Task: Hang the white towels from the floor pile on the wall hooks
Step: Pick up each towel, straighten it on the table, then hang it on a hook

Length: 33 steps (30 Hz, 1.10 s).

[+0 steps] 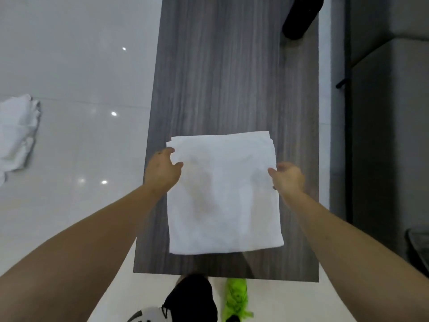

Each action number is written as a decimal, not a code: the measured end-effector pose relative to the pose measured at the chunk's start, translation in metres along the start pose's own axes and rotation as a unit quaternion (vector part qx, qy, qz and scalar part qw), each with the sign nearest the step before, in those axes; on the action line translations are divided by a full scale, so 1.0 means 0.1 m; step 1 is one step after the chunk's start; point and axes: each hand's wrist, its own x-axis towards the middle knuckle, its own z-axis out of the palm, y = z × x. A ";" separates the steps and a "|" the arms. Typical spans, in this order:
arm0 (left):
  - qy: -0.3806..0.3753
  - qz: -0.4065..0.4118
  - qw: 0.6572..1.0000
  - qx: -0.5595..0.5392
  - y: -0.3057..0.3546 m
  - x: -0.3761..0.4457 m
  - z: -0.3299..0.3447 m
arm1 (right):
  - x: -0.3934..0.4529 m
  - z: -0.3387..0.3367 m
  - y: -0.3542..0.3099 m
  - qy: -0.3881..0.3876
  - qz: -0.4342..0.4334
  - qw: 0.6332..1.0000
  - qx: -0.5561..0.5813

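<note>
Towel point(222, 194), white and folded into a flat rectangle, lies on the near half of the grey wood-grain desk point(222, 77), its front edge close to the desk's near edge. Both hands are at its sides: the left hand point(163, 169) is at the left edge near the far corner, fingers curled with the tips on or just over the cloth, and the right hand point(289, 176) is at the right edge, fingers curled in towards the fold; whether either hand is truly pinching the cloth or only touching it cannot be told from this view. Judging by this, the step in hand is taking up, or squaring off, a single folded towel on the desk, with the hanging itself not yet done. No wall hooks are in view, so the next move likely calls for a firm hold on both edges, lifting the towel clear of the desk without letting the layers slip apart, then carrying it to the hooks. More white towels point(17, 133) lie crumpled on the glossy tiled floor point(81, 77), well to the left of the desk, so more of the task seems to remain. As for containers, none can be made out with certainty: a dark object point(299, 17) rests at the desk's far right corner, and a dark edged shape point(417, 242) shows right of the desk, both too cropped to identify or to show contents.
</note>
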 end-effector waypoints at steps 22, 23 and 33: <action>0.029 -0.207 0.974 -0.083 -1.03 -1.34 1.39 | -0.24 0.25 1.62 -0.018 0.092 0.981 0.172; 0.039 -0.206 0.974 -0.086 -1.05 -1.38 1.40 | -0.23 0.21 1.65 -0.007 0.097 0.979 0.180; 0.008 -0.220 0.969 -0.112 -1.23 -1.56 1.53 | -0.18 0.07 1.91 -0.011 0.180 0.971 0.155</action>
